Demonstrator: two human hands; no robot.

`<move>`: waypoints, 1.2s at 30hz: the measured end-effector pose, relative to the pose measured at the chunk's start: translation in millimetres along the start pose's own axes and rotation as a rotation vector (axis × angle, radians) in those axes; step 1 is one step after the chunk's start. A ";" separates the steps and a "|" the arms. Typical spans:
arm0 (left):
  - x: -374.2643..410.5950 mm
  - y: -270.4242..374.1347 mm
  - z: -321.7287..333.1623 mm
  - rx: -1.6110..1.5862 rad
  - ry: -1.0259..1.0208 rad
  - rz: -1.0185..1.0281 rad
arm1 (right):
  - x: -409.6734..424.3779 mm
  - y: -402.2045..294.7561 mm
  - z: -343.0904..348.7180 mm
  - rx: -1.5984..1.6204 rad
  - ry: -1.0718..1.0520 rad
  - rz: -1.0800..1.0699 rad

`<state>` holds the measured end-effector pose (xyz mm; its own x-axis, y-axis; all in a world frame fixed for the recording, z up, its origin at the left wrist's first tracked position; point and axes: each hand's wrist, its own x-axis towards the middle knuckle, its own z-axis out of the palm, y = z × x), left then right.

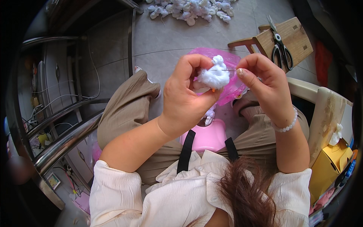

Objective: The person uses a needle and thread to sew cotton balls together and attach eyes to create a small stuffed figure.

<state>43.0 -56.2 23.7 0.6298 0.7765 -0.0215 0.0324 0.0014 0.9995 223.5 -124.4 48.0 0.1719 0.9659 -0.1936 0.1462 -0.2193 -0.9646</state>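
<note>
My left hand (pixel 184 93) grips a small fluffy white yarn or stuffing piece (pixel 217 78) with a knobbly tip on top and an orange bit at its lower edge. Between the thumb and forefinger of my right hand (pixel 263 82) is a thin metal needle (pixel 231 70), held level. Its left end lies against or in the white piece; which of these cannot be made out. Behind both hands hangs a pink translucent plastic bag (pixel 235 85). Lower down, a smooth pink plastic surface (pixel 205 139) shows between my knees, with a pale crocheted piece (pixel 210 115) at its far edge.
Many pale crocheted pieces (pixel 192 10) are heaped on the grey tiled floor (pixel 175 37). Black-handled scissors (pixel 279 45) rest on a wooden stool (pixel 296 42) at the right. Metal rails (pixel 68 142) run along the left. A yellow box (pixel 329 164) stands beside my right arm.
</note>
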 end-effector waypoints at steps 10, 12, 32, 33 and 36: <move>-7.9 -0.4 10.5 -0.023 -0.020 -0.145 | -9.8 -19.8 14.2 0.151 0.043 0.138; -7.0 -1.3 12.9 -0.055 0.016 -0.135 | -6.2 -8.4 10.6 -0.064 0.061 -0.101; 0.5 -7.8 9.1 0.245 -0.138 0.147 | -0.5 0.2 7.7 -0.442 -0.043 -0.474; 0.0 -7.3 9.3 0.263 -0.143 0.138 | -1.1 1.1 7.9 -0.472 -0.045 -0.480; 0.1 -3.1 10.5 0.264 -0.120 0.125 | -1.7 -4.7 3.9 -0.143 -0.066 -0.423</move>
<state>51.1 -62.8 20.4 0.7284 0.6801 0.0831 0.1394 -0.2659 0.9539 218.7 -124.5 52.2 0.0060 0.9804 0.1972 0.3238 0.1846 -0.9279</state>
